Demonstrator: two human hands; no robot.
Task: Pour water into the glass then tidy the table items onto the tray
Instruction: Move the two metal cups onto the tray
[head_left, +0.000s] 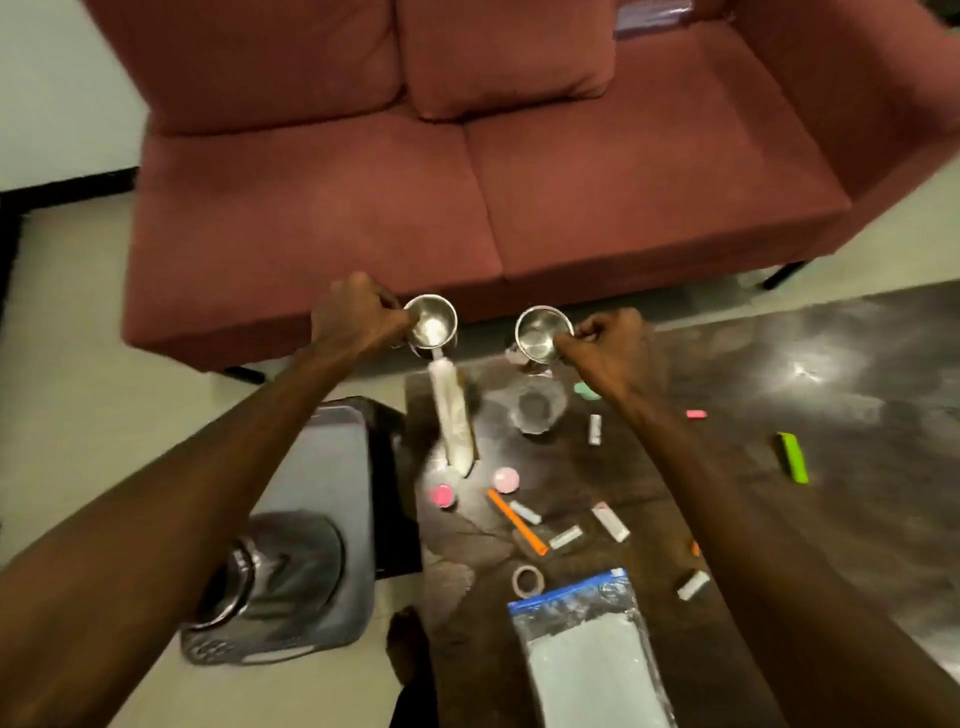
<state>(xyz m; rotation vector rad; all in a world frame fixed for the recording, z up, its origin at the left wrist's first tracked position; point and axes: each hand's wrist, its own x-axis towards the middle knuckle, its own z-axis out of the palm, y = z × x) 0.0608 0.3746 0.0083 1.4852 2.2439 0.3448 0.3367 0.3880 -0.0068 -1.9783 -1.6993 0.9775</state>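
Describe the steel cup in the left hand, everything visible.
The steel cup is small, round and shiny, metal by the look, with its open mouth facing the camera. The left hand grips it at its left side, holding it above the far edge of the dark table. It is tilted and a pale stream of water runs from its lower rim down toward the tabletop. Nothing else touches it.

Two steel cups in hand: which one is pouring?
The steel cup gripped by the left hand: water streams from its rim. The right hand holds the other cup, no stream.
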